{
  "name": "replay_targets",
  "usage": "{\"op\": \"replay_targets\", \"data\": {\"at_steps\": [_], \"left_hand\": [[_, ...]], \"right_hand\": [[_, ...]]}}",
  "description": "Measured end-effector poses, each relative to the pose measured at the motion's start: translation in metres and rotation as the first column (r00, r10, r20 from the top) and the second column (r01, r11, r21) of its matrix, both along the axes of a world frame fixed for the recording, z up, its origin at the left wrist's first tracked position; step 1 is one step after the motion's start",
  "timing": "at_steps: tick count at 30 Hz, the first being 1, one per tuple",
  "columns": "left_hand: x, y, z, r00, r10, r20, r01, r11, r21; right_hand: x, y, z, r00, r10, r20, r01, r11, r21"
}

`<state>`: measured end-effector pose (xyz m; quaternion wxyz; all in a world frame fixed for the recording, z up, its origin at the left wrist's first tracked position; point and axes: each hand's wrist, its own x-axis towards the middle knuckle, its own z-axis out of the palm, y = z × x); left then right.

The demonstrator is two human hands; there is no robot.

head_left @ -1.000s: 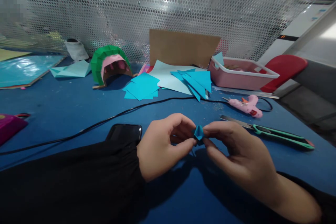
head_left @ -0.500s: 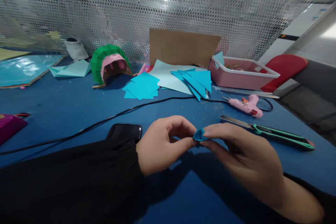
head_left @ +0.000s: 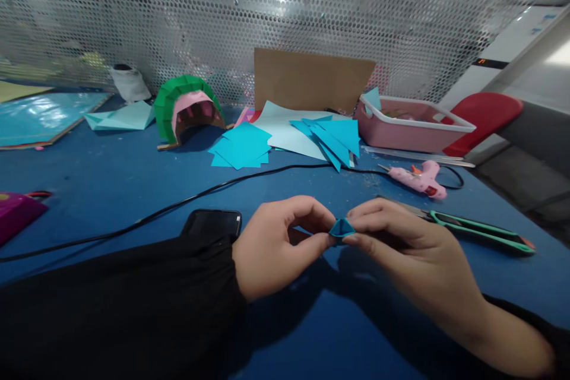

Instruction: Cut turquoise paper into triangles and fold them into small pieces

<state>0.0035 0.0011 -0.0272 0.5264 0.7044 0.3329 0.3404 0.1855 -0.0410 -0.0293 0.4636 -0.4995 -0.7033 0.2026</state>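
A small folded piece of blue paper (head_left: 342,228) is pinched between my two hands, just above the blue table. My left hand (head_left: 278,249) grips its left end between thumb and forefinger. On the other end, the thumb and fingers of my right hand (head_left: 414,255) are closed on the paper. Its near face shows creased, triangular facets with a small hollow. Behind my left wrist lies a dark phone (head_left: 212,223), partly covered by the sleeve. Scissors with green-and-black handles (head_left: 481,231) lie beyond my right hand, which hides part of their blades.
Loose blue paper squares (head_left: 243,145) and folded blue triangles (head_left: 332,136) lie farther back. A green and pink paper arch (head_left: 189,92), cardboard (head_left: 312,80) and a pink basket (head_left: 409,130) stand behind. A pink glue gun (head_left: 418,178) lies right; a black cable (head_left: 196,196) crosses the table (head_left: 129,172).
My right hand's fingers have shifted toward the paper's right end, exposing more of its folded face. The right hand now covers more of the scissor blades. My left hand has hardly moved.
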Motion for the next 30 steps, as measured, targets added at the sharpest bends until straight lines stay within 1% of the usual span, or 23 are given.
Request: {"op": "replay_targets", "data": {"at_steps": [4,7,9,12,15,18,20,22,24,28,30], "left_hand": [[-0.0004,-0.0017,0.0015,0.998,0.013,0.062,-0.012,1.000,-0.014],[-0.0007,-0.0033,0.0033,0.993,0.065,0.097,-0.066,0.998,0.001],[-0.0004,-0.0038,0.0038,0.991,0.084,0.103,-0.082,0.996,-0.017],[0.0004,-0.0040,0.0028,0.986,0.069,0.149,-0.052,0.992,-0.118],[0.0013,-0.0038,0.0016,0.977,0.059,0.204,-0.018,0.980,-0.199],[0.0015,-0.0034,0.0016,0.975,0.038,0.218,0.018,0.968,-0.249],[0.0012,-0.0028,0.0022,0.981,0.002,0.192,0.050,0.963,-0.266],[0.0007,-0.0021,0.0029,0.989,-0.045,0.141,0.081,0.961,-0.263],[0.0001,-0.0016,0.0034,0.991,-0.077,0.107,0.100,0.968,-0.231],[-0.0008,-0.0018,0.0024,0.992,-0.063,0.108,0.076,0.990,-0.115],[-0.0006,-0.0021,0.0013,0.995,-0.054,0.085,0.063,0.992,-0.110]], "right_hand": [[-0.0008,0.0016,0.0022,1.000,0.021,-0.010,-0.021,1.000,-0.007],[-0.0015,0.0015,0.0037,0.999,0.041,-0.004,-0.041,0.999,-0.004],[-0.0014,0.0012,0.0042,0.999,0.053,0.005,-0.053,0.999,-0.005],[-0.0003,0.0006,0.0034,0.998,0.064,0.003,-0.064,0.998,-0.002],[0.0011,-0.0003,0.0008,0.994,0.104,-0.029,-0.104,0.995,-0.005],[0.0020,-0.0014,-0.0011,0.987,0.143,-0.077,-0.146,0.989,-0.031],[0.0025,-0.0019,-0.0011,0.979,0.177,-0.106,-0.184,0.981,-0.062],[0.0028,-0.0017,-0.0007,0.968,0.215,-0.129,-0.227,0.970,-0.090],[0.0024,-0.0008,-0.0008,0.965,0.219,-0.143,-0.237,0.964,-0.124],[-0.0009,0.0013,-0.0039,0.974,0.098,-0.205,-0.133,0.977,-0.164],[-0.0024,0.0020,-0.0054,0.975,0.057,-0.216,-0.097,0.978,-0.182]]}}
